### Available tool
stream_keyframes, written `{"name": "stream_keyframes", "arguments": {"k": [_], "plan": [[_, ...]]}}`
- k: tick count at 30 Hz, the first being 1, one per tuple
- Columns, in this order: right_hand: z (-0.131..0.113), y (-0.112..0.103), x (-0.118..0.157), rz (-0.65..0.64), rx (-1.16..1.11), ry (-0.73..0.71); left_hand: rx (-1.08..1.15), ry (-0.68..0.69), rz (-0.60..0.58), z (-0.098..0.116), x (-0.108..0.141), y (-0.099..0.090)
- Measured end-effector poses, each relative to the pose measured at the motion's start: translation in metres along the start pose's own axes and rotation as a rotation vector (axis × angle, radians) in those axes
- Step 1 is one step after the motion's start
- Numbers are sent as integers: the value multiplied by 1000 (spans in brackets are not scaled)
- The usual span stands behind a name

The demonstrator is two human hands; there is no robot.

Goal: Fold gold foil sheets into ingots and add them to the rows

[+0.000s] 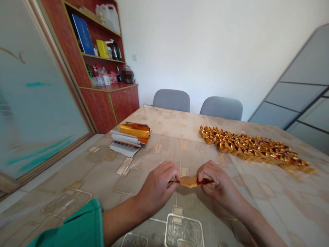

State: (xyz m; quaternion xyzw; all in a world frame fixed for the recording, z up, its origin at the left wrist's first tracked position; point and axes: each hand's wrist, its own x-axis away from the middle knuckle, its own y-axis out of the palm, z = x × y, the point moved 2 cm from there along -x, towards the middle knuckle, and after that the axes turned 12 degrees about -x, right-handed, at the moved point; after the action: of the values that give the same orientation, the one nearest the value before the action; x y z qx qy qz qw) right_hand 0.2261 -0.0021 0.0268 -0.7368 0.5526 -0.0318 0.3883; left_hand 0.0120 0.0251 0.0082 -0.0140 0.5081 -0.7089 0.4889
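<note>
A small piece of folded gold foil paper (189,181) is held level between both hands above the patterned tablecloth. My left hand (160,183) pinches its left end, the fingers curled together. At the other end, the thumb and fingers of my right hand (214,180) close on the paper, and a darker tip sticks out past them. Beyond my left hand lies a stack of gold and white paper sheets (131,135). Rows of folded gold pieces (252,147) stand packed together on the right side of the table.
The table (164,118) has a patterned cover. Two grey chairs (171,99) (221,107) stand at its far side. A red-brown cabinet (100,106) with bottles and boxes is at the back left, beside a frosted glass panel (38,85). Grey panels (300,85) lean at the right.
</note>
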Motion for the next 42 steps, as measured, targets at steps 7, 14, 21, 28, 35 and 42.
{"name": "stream_keyframes", "arguments": {"k": [7, 14, 21, 28, 35, 42], "plan": [[-6, 17, 4, -327, 226, 4, -338, 206, -217, 3, 7, 10], [-21, 13, 3, -442, 209, 1, -323, 359, -362, 4, 16, -4], [-14, 13, 0, -411, 14, 32, -292, 377, -376, 0, 30, -11], [7, 18, 2, -293, -112, 172, -191, 313, -356, -2, 35, -14], [15, 29, 1, -119, -98, 356, -131, 207, -365, -8, 38, -7], [15, 28, -6, -145, -60, 368, -102, 141, -387, -5, 32, -11]]}}
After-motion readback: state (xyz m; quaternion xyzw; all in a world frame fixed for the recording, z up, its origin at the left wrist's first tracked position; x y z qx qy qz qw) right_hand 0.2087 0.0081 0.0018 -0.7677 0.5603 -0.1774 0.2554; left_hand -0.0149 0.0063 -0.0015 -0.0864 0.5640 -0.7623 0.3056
